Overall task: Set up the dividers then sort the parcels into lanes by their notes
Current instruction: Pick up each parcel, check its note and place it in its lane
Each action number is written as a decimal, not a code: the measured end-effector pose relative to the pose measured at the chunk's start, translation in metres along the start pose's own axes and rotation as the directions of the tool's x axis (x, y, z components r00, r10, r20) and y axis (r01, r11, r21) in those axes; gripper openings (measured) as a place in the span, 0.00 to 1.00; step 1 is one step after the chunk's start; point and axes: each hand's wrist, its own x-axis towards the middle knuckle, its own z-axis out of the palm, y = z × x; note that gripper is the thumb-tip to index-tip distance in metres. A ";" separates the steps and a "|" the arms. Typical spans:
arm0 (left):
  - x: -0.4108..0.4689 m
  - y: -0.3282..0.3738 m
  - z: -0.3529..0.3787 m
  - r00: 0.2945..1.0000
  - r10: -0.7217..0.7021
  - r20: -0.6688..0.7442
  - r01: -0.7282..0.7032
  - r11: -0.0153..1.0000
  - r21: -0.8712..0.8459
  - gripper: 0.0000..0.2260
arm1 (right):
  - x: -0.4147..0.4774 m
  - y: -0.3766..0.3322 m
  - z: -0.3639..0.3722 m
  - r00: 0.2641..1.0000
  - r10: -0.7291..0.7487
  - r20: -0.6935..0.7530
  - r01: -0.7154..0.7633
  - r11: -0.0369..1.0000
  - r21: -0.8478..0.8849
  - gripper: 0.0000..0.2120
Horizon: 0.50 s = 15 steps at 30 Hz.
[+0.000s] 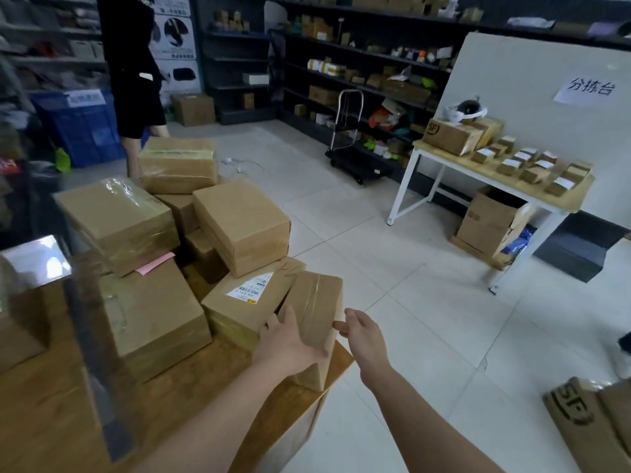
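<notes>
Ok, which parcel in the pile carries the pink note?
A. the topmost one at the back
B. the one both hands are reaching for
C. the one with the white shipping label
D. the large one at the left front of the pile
D: the pink note lies on the large left-front parcel, away from both hands.

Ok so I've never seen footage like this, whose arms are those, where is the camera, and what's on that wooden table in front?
There is one picture, from a wide-angle camera worn on a person's head, looking forward and down, so the arms are the wearer's. The left hand rests on a small taped parcel at the corner of the wooden table; the right hand reaches for its other side, fingers open. Beside it lies a heap of brown parcels; one carries a pink note, another a white shipping label. Across the room, a white table holds small boxes.
</notes>
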 end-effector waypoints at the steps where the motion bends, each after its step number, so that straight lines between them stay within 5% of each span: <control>1: 0.001 0.002 0.000 1.000 -0.018 -0.011 0.018 0.998 -0.058 0.55 | 0.003 0.000 -0.004 1.000 0.004 0.011 -0.004 1.000 0.013 0.08; 4: -0.001 0.006 -0.003 0.996 -0.078 0.043 0.088 0.916 -0.390 0.48 | 0.012 0.000 -0.017 1.000 0.019 0.008 -0.019 0.999 0.040 0.13; 8: -0.014 0.012 -0.009 0.975 -0.142 0.169 0.221 0.579 -0.785 0.22 | 0.019 0.002 -0.035 0.987 0.156 0.045 -0.163 0.963 0.215 0.18; 12: -0.020 0.008 -0.009 0.950 -0.103 0.295 0.311 0.215 -0.926 0.15 | 0.024 0.006 -0.043 0.937 0.259 0.234 -0.340 0.830 0.442 0.24; 15: -0.023 0.003 -0.007 0.945 -0.085 0.315 0.320 0.063 -0.945 0.11 | 0.023 0.001 -0.050 0.944 0.162 0.287 -0.289 0.828 0.481 0.13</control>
